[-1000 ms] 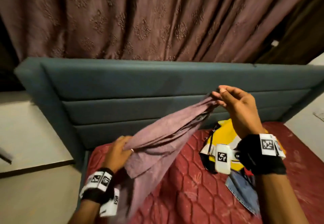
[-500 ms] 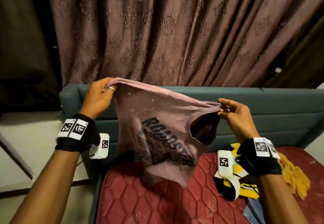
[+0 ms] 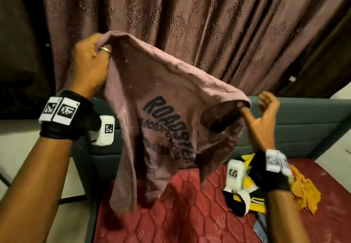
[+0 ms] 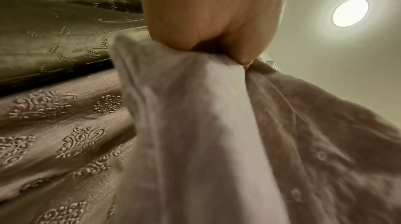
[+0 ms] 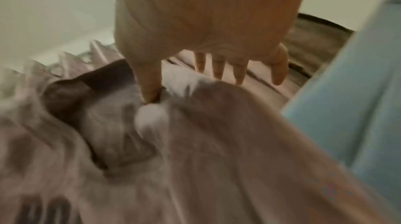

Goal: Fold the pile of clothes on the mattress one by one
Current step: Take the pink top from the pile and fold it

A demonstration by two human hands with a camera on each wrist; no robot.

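Mauve T-shirt (image 3: 167,113) is held up above the mattress (image 3: 190,214), bunched in the clenched left hand (image 3: 89,66) at 10 o'clock, hooked on the right hand (image 3: 264,117) thumb, other fingers (image 5: 238,71) spread; judged light, limp, best gripped at shoulder seams.

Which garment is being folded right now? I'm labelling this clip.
Above the red mattress, before the teal headboard, the mauve T-shirt hangs between left hand and right hand. Only it carries dark "ROADSTER" lettering.

T-shirt (image 3: 167,109) hangs above mattress (image 3: 190,214), clothes pile (image 3: 303,191) right
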